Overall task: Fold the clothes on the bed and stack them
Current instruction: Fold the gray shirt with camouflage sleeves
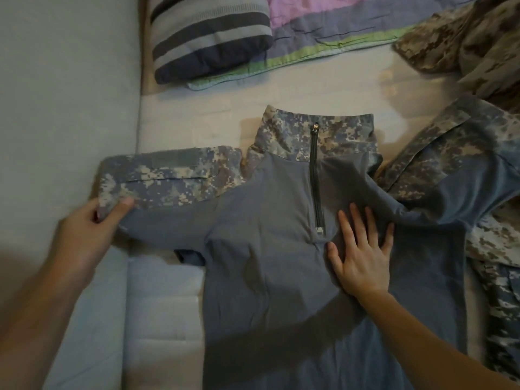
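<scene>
A grey shirt (267,263) with a camouflage collar, camouflage sleeves and a black chest zipper lies face up on the bed (180,116). My left hand (90,229) grips the folded end of its left sleeve (168,178), thumb on top of the camouflage cloth. My right hand (363,254) lies flat with fingers spread on the chest, just right of the zipper's lower end. The right sleeve (450,153) stretches away toward the upper right.
A striped grey pillow (211,38) and a pink, blue and green quilt (323,32) lie at the head of the bed. A brown camouflage garment (467,40) is heaped at the top right. More camouflage cloth (498,305) lies at the right edge. A pale wall (64,80) is on the left.
</scene>
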Demonstrator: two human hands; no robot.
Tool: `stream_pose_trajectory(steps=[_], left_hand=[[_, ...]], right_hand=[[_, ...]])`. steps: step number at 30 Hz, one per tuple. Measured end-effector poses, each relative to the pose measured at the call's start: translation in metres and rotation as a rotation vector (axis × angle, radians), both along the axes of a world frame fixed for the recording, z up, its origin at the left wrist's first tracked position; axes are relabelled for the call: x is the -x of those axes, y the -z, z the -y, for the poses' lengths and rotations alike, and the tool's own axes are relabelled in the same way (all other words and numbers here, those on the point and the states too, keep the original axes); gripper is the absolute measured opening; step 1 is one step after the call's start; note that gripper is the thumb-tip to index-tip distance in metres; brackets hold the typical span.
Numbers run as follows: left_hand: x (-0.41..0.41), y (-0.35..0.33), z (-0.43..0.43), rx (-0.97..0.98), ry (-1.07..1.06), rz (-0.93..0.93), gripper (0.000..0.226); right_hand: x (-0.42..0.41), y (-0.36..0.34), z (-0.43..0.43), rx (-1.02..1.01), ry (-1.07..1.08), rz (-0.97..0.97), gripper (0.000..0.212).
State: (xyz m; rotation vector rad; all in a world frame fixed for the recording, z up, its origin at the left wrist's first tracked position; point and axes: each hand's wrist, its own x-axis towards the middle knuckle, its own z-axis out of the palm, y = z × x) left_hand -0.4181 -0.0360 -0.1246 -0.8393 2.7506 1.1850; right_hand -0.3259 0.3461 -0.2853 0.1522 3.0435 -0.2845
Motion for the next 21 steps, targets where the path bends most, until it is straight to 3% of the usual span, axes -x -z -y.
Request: stream_pose_trajectory(steps=[2,3,6,9,11,14,16,18,19,21], left_hand=[[-0.005,0.006,-0.006,-0.461,-0.263,-0.026,0.012],[-0.009,0.011,-0.015,-0.679,-0.415,0.004,0.018],[-0.014,0.023,-0.04,-1.008,-0.795,0.145,0.024],[-0.009,0.023,-0.05,-1.046,-0.833,0.188,0.029],[-0.006,0.023,-0.049,-0.968,-0.804,0.147,0.03],[-0.008,0.012,-0.049,-0.72,-0.763,-0.135,0.042],[-0.018,-0.001,-0.065,-0.483,-0.612,-0.502,0.043],[-0.032,-0.01,-0.104,-0.18,-0.094,-0.712,0.023],[-0.04,-0.007,-0.125,-0.09,0.196,-0.731,0.019],[-0.05,0.016,-0.157,0.006,0.65,-0.553,0.025]], right_hand=[[0.0,0.001,0.0,0.007,0.005,-0.004,0.065],[-0.001,0.001,0.0,0.011,0.008,-0.005,0.065],[-0.001,0.001,0.001,0.017,0.015,-0.014,0.066],[0.0,0.0,0.002,0.015,0.017,-0.024,0.065],[0.0,0.0,0.001,0.012,0.014,-0.02,0.065],[0.0,-0.002,0.002,0.01,0.009,-0.018,0.065],[0.0,-0.003,0.002,0.009,0.005,-0.016,0.065],[0.0,-0.004,0.001,0.005,0.006,-0.006,0.065],[0.001,-0.004,0.001,0.005,0.007,0.002,0.066],[0.0,-0.004,0.001,0.009,0.01,0.007,0.066]])
